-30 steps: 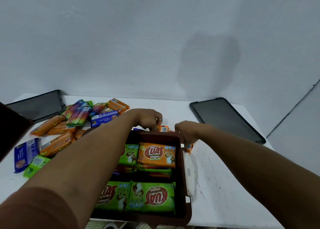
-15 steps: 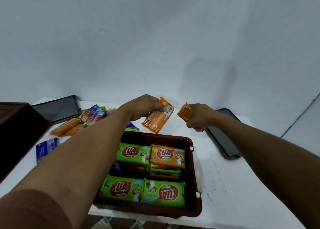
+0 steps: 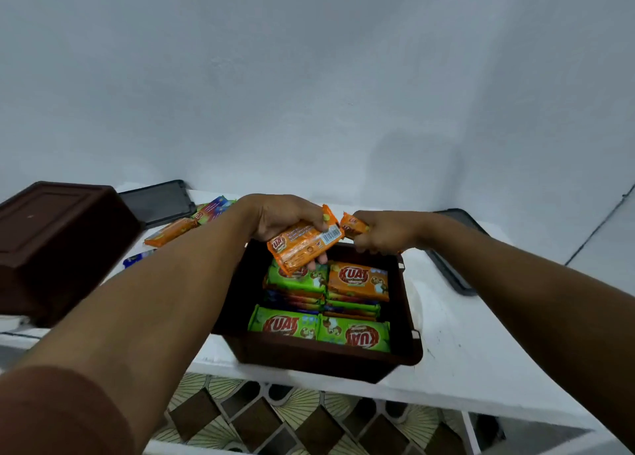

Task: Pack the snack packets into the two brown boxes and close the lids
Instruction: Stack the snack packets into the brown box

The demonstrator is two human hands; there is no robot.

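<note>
An open brown box (image 3: pixel 407 303) stands at the table's front edge, filled with green and orange KUAT packets (image 3: pixel 357 277). My left hand (image 3: pixel 281 215) grips an orange snack packet (image 3: pixel 304 243) tilted over the box's far left corner. My right hand (image 3: pixel 385 231) holds a second orange packet (image 3: pixel 354 223), mostly hidden in the fist, over the far rim. A second brown box (image 3: pixel 58 245) sits at the left, its solid side facing me. Loose packets (image 3: pixel 171 229) lie on the table behind my left arm.
Two dark lids lie flat on the white table (image 3: pixel 457 361): one at the back left (image 3: pixel 158 202), one at the right (image 3: pixel 453 265) behind my right arm. A white wall rises close behind. Patterned floor shows below the table's front edge.
Both hands lifted orange packets from behind the box and have now lowered them toward its far rim. The camera view shifted, bringing the left brown box further into view.
</note>
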